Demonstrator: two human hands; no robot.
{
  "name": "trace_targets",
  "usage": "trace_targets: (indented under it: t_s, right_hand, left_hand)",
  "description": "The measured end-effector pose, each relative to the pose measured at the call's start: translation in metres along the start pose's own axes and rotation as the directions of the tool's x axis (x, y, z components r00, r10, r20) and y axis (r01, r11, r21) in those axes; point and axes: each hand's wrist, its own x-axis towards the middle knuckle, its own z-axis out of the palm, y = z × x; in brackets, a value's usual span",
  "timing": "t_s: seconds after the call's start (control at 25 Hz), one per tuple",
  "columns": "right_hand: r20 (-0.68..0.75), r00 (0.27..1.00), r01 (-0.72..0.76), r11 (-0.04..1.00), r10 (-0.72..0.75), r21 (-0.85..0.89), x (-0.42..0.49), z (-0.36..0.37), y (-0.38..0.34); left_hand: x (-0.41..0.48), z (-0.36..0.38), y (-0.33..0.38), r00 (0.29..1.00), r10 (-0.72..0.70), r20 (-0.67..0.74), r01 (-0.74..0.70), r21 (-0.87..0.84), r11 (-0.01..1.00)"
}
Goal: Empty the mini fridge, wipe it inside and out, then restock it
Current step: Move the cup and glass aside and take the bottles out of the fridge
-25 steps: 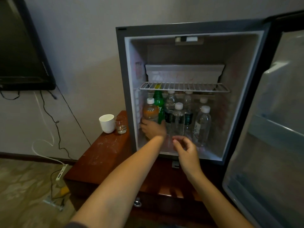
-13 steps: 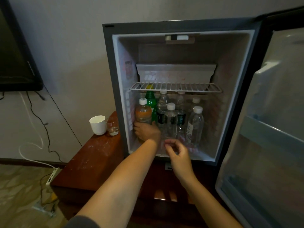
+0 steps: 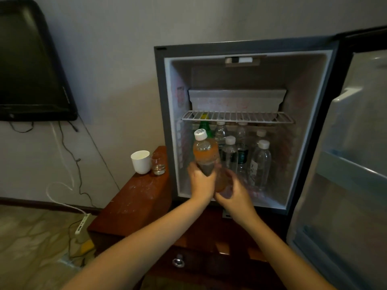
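The left hand (image 3: pixel 201 181) clenches the orange bottle (image 3: pixel 204 151) low down, tilted, at the left of the fridge (image 3: pixel 240 46) mouth. The right hand (image 3: pixel 232 193) meets its base; I cannot tell if it grips. Inside the fridge stand water bottles (image 3: pixel 260 164); a swinging base could topple them.

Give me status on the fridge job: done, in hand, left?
Done: only the door is open. In hand: left hand grips the orange bottle at the fridge mouth, right hand cups its base; it looks on its way out. Left: the green bottle and the water bottles stand under the shelf, so emptying has barely begun; wiping and restocking not started, no cloth in view.
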Motion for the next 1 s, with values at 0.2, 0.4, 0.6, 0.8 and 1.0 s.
trace_targets:
  t_s: [0.2,0.4,0.6,0.8,1.0]
  right_hand:
    - [0.101,0.97,0.231,0.967,-0.221,-0.107,-0.03,0.044,-0.037]
    - [0.363,0.86,0.423,0.9,-0.36,-0.109,-0.076,0.127,-0.068]
    - [0.618,0.671,0.537,0.843,-0.411,-0.022,-0.16,0.257,-0.072]
    - [0.827,0.509,0.596,0.791,-0.24,-0.138,-0.242,0.357,-0.051]
    - [0.915,0.397,0.434,0.893,-0.072,-0.118,-0.272,0.445,-0.03]
  left_hand:
    - [-0.067,-0.104,0.027,0.982,0.155,0.111,-0.135,-0.169,0.976]
    - [-0.128,-0.228,0.024,0.995,0.037,-0.091,-0.051,-0.153,0.987]
    - [-0.217,-0.368,-0.027,0.924,-0.176,-0.34,0.158,-0.079,0.984]
    - [-0.286,-0.461,-0.104,0.814,-0.374,-0.445,0.363,-0.112,0.925]
    - [-0.291,-0.499,-0.176,0.712,-0.449,-0.539,0.449,-0.142,0.882]
